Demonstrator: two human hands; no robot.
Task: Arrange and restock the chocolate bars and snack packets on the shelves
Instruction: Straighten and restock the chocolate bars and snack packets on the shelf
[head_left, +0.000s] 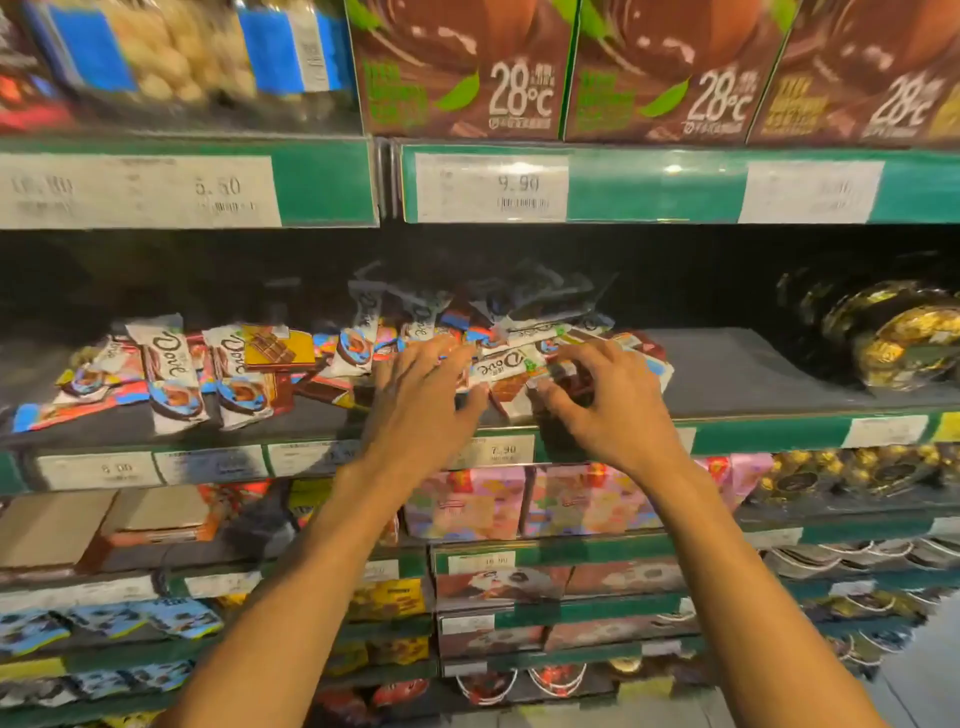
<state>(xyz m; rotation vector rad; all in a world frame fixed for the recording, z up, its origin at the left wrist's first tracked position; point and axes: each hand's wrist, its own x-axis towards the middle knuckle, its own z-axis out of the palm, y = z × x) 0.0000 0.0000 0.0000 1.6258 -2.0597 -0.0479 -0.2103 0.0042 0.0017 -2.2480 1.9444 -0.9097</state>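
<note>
Reaching onto the middle shelf (753, 384), my left hand (421, 400) lies flat, fingers straight, on the heap of chocolate bars (363, 353); my right hand (608, 400) pinches a white-and-brown Dove bar (501, 366) lying atop that glossy, jumbled heap.

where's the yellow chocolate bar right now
In the head view the yellow chocolate bar lies on the middle shelf, left of centre, atop the Dove bars, left of the left hand.
</note>
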